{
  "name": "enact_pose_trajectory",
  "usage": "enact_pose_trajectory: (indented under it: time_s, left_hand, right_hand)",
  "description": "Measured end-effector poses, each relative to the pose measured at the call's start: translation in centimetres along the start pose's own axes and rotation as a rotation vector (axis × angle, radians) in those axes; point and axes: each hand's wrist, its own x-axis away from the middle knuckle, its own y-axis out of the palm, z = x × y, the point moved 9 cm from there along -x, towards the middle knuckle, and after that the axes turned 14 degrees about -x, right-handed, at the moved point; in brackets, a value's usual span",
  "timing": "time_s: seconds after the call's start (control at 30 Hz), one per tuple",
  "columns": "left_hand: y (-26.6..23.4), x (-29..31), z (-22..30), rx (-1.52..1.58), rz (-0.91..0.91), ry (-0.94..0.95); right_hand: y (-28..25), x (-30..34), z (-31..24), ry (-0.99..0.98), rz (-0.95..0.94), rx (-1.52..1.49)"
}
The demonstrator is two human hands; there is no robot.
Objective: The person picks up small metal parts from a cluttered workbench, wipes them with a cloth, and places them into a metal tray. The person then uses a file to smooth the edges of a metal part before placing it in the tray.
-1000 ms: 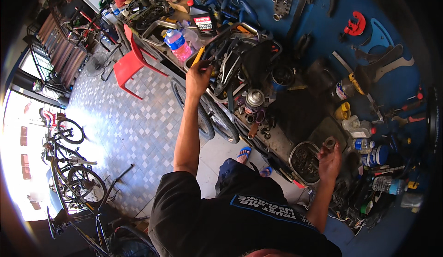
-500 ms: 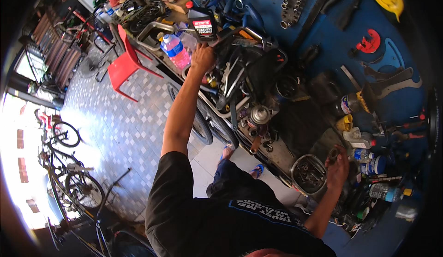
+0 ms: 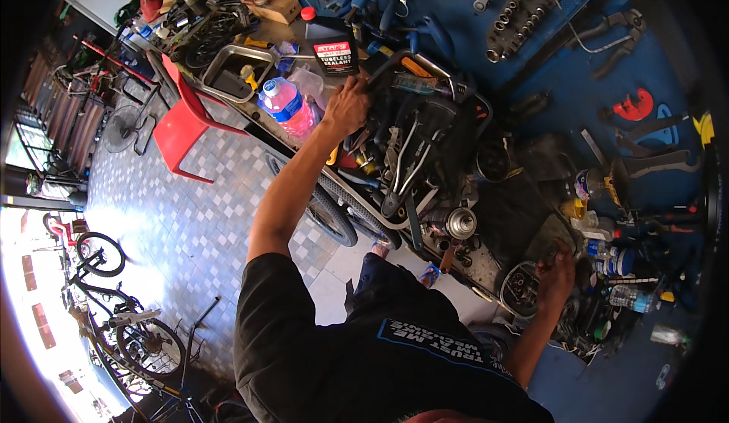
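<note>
My left hand (image 3: 348, 110) reaches far out over the left rim of a metal tray (image 3: 414, 52) heaped with tools. Its fingers curl down at that rim, beside a black bottle with a red cap (image 3: 332, 49); the fingertips are partly hidden. A bottle of pink liquid (image 3: 287, 110) stands to the left of the wrist. On the right, my right hand (image 3: 556, 282) is raised at the edge of a small metal tray of loose parts (image 3: 519, 288). Its fingers are closed round a small, dark, round part, now hardly visible between them.
A grey can (image 3: 460, 223) and loose parts lie between the two trays. Tools hang on the blue wall (image 3: 562, 81). Several bottles and a blue-and-white tub (image 3: 619, 262) crowd the right side. A red chair (image 3: 182, 123) and bicycles (image 3: 144, 332) are on the left.
The whole view has shifted, so the bench appears lower and further right. My left hand stays at the tray's rim. The round part in my right hand shows less than before.
</note>
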Motion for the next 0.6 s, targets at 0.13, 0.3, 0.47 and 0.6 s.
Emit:
enact_pose_trajectory:
  time_s: [0.13, 0.3, 0.47, 0.6]
  left_hand:
    - [-0.9, 0.4, -0.1, 0.035, -0.091, 0.064]
    - [-3.3, 1.1, 0.1, 0.055, -0.17, 0.173]
    - [-5.3, -2.0, 0.1, 0.128, 0.085, 0.186]
    - [-10.0, -5.6, 0.0, 0.364, 0.062, 0.156]
  right_hand:
    - [1.8, 0.6, 0.0, -0.005, 0.028, 0.019]
    - [1.8, 0.6, -0.1, 0.002, 0.03, 0.036]
    - [2.8, 0.1, 0.3, 0.001, 0.049, 0.07]
    - [3.0, -0.1, 1.3, 0.037, 0.025, 0.069]
